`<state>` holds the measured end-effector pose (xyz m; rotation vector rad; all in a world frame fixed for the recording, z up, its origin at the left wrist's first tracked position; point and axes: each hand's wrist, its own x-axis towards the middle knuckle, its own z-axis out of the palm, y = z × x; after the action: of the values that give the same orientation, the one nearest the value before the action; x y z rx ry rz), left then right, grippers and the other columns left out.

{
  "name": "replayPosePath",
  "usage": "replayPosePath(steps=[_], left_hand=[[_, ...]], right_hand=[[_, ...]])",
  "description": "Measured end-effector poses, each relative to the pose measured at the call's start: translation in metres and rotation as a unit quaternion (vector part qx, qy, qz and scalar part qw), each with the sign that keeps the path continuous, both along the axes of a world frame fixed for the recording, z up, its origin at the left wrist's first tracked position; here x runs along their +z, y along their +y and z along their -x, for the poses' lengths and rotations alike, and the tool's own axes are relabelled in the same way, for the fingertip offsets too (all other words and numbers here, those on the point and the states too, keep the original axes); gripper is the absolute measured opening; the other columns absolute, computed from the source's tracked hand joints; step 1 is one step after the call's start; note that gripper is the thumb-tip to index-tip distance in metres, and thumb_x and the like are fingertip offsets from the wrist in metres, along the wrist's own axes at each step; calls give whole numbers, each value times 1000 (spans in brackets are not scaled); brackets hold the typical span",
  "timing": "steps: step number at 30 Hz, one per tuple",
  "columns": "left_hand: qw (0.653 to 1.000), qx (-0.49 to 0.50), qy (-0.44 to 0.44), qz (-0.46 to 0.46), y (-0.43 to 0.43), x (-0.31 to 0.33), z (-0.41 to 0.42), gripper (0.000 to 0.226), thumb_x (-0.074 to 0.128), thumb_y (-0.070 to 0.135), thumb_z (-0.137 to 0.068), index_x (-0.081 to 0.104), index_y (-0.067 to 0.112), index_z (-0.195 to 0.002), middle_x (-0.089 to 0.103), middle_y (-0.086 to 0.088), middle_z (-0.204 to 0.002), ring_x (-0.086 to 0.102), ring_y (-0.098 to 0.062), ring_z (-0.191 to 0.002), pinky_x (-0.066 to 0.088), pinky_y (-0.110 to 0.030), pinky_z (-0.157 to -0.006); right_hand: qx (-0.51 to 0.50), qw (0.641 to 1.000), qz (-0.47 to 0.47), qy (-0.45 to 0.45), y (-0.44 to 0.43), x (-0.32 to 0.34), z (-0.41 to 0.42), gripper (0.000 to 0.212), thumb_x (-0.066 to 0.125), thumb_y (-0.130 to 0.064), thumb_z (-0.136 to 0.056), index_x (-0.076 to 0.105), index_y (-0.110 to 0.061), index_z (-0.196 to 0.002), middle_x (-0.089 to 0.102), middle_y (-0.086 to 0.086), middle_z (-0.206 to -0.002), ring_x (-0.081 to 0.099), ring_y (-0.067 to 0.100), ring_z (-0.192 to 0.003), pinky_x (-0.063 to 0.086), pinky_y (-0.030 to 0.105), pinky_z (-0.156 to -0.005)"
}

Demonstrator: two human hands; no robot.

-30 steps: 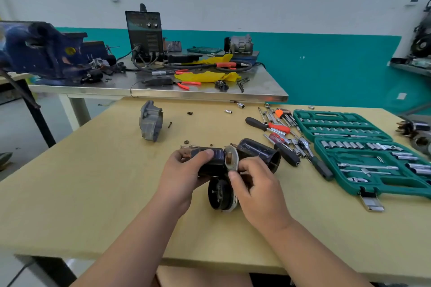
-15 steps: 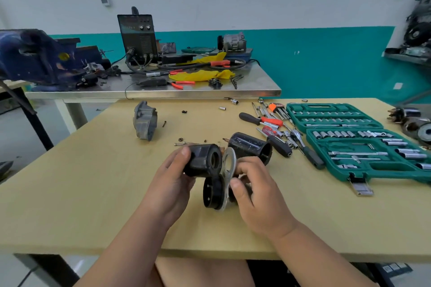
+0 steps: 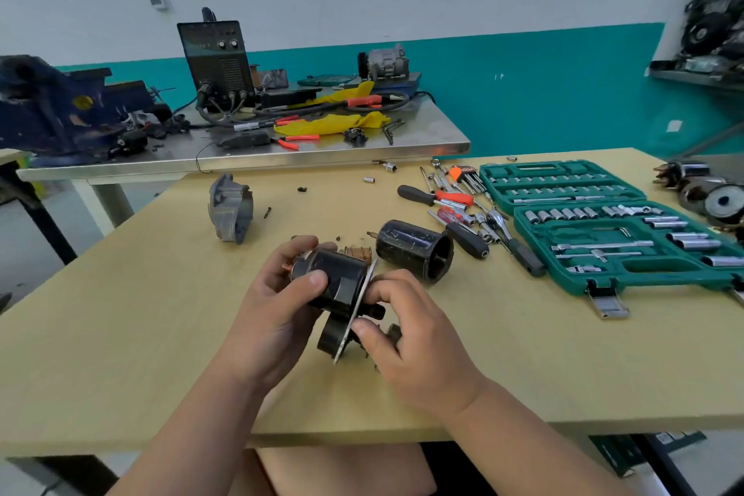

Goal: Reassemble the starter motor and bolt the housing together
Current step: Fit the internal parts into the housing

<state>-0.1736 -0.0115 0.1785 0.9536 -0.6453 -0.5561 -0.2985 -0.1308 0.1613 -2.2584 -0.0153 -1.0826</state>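
Note:
My left hand (image 3: 277,310) grips the black solenoid cylinder (image 3: 342,280) of the starter assembly, thumb on its side, a copper stud poking out at its left end. My right hand (image 3: 406,330) pinches the thin metal plate (image 3: 356,314) of the same assembly, with dark parts behind it half hidden by my fingers. Both hold it just above the wooden table (image 3: 141,334). A black motor housing tube (image 3: 414,250) lies on its side behind, open end facing right. A grey cast end cover (image 3: 230,207) stands at the back left. A copper-wound part (image 3: 358,252) lies between them.
An open green socket set (image 3: 604,230) lies at the right, with screwdrivers (image 3: 439,199) and a ratchet (image 3: 507,234) beside it. Loose screws and sockets dot the far table edge. More starter parts (image 3: 712,197) sit far right. A steel bench (image 3: 322,145) with a welder and vise stands behind.
The assembly has been rotated in my hands: the solenoid's open end faced me, and its side shows, with the copper stud at left. The view shifted slightly.

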Motion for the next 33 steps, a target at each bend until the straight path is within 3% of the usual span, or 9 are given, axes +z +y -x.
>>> replayPosePath(steps=[3,7,9,11,15,19,22,28,33], left_hand=[[991,3,-121,-62,5,11,-7,40,74,6,-63,60,16,-99,70,-8,-106,66,-26,-93,56,-30,-75],[925,2,-325,-195,15,45,-18,62,90,34,-49,55,14,-96,71,-1,-91,63,-21,-76,55,-30,-66],[869,17,-419,-264,15,61,-22,67,87,55,-44,55,22,-93,68,4,-88,62,-18,-73,51,-31,-65],[800,26,-505,-323,13,70,-22,60,79,66,-48,53,39,-96,63,17,-90,60,-4,-79,47,-14,-66],[658,-16,-634,-406,12,78,-18,55,70,67,-65,41,55,-111,52,30,-100,48,14,-97,39,-4,-74],[615,-37,-626,-478,16,89,-22,57,71,62,-68,37,54,-113,58,26,-94,56,8,-83,44,-14,-64],[625,-16,-628,-463,25,83,-23,69,66,64,-62,32,57,-121,53,30,-105,53,9,-95,45,-11,-74],[803,49,-525,-278,43,47,-23,64,77,57,-57,55,46,-116,59,20,-108,59,-4,-105,44,-11,-87],[780,43,-545,-303,46,53,-23,72,73,70,-56,49,57,-122,54,23,-103,57,-4,-99,42,-11,-81]], right_hand=[[4,1000,-5,28,-1,3,-2,29,51,-32,-86,56,-8,-102,50,-5,-108,48,9,-100,35,5,-85],[35,996,-2,85,-5,6,-5,24,50,-31,-89,46,-17,-108,42,-9,-113,45,5,-102,35,6,-82],[41,994,-1,104,-7,10,-7,23,52,-28,-90,43,-19,-109,42,-9,-113,44,4,-101,38,13,-80],[49,991,-9,127,-9,15,-9,23,52,-29,-89,41,-22,-109,42,-11,-110,44,2,-96,39,15,-75],[64,985,2,159,-9,24,-15,25,52,-27,-89,41,-18,-109,44,-6,-104,46,8,-88,43,24,-68],[54,977,104,176,-6,32,-21,24,50,-30,-90,40,-15,-104,39,-5,-101,41,12,-86,42,33,-71],[55,974,163,148,-1,35,-25,19,46,-24,-90,42,-9,-101,33,-4,-99,29,8,-84,35,32,-70],[50,976,186,102,4,38,-26,8,47,-4,-86,52,-1,-91,51,12,-91,48,26,-76,45,45,-57],[55,970,217,96,12,42,-24,9,56,2,-80,55,-1,-88,56,13,-86,51,26,-70,44,35,-56]])
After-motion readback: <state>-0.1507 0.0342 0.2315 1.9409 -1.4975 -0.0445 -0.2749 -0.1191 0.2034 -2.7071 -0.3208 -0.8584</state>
